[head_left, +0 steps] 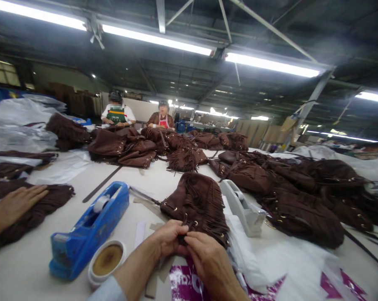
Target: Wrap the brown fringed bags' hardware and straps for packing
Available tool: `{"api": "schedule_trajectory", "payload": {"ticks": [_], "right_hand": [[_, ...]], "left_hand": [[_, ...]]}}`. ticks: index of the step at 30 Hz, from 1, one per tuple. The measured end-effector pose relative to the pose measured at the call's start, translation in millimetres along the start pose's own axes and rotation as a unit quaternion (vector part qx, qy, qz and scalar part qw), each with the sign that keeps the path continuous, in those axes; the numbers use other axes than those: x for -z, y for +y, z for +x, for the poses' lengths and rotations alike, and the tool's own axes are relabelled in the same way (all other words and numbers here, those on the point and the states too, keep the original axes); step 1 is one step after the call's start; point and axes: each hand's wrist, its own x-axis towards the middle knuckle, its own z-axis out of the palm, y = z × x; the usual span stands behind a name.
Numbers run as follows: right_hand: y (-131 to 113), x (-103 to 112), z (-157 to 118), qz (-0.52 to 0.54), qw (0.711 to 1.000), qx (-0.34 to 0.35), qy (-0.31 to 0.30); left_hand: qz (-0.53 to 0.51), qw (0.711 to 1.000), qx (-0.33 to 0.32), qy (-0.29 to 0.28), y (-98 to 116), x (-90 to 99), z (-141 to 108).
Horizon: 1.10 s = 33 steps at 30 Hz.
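Observation:
A dark brown fringed drawstring bag (195,196) with brass eyelets lies on the table, its eyelet rim toward me. My left hand (170,238) pinches the bag's near edge, thumb on top. Right beside it, my right hand (206,251) has its fingers closed on the same edge. A thin dark cord shows near the fingertips, but what lies between them is partly hidden. Under my wrists is a purple and white printed plastic sheet (185,278).
Left of me are a blue tape dispenser (88,234) and a round tub (91,276). A grey dispenser (243,209) stands right, beside white plastic bags (295,263). Brown bags are piled behind and right. Another person's hand (16,205) rests on brown fabric; two people work opposite.

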Motion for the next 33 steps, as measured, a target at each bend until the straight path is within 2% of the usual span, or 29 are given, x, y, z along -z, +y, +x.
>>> {"api": "schedule_trajectory", "payload": {"ticks": [4,7,10,12,16,20,23,25,28,30,33], "right_hand": [[18.9,15.1,-41.6,-0.123,0.989,-0.078,-0.026],[39.4,12.3,-85.4,-0.183,0.977,-0.095,-0.051],[47.7,13.0,-104.0,-0.19,0.977,-0.075,-0.066],[43.4,19.6,-95.3,-0.171,0.979,-0.064,-0.088],[24.3,35.0,-52.4,-0.178,0.974,-0.104,-0.095],[11.6,42.8,-14.1,-0.163,0.966,-0.098,-0.177],[10.2,46.0,13.7,-0.162,0.97,-0.125,-0.133],[12.6,43.9,32.9,-0.126,0.98,-0.107,-0.112],[19.8,31.3,54.1,-0.036,0.986,-0.045,-0.154],[25.7,19.8,59.9,-0.013,0.985,-0.023,-0.17],[33.1,6.6,59.2,-0.011,0.988,-0.018,-0.154]], "left_hand": [[0.024,1.0,0.006,-0.005,6.2,1.3,-5.2],[0.027,0.999,0.019,-0.014,13.7,0.5,-10.1],[0.017,1.0,0.015,-0.021,19.2,-3.9,-15.5],[0.01,1.0,0.0,-0.022,21.2,-6.8,-18.8],[0.006,0.999,-0.025,-0.022,23.0,-6.6,-21.8],[0.017,1.0,-0.011,-0.012,23.3,0.0,-19.9],[0.027,0.999,0.015,-0.012,23.4,3.2,-19.9],[0.031,0.999,0.033,-0.014,23.4,3.3,-21.1],[0.035,0.997,0.06,-0.016,22.9,2.8,-22.4],[0.041,0.996,0.073,-0.013,21.9,2.9,-22.0],[0.058,0.995,0.075,-0.007,19.7,2.0,-20.7]]}}
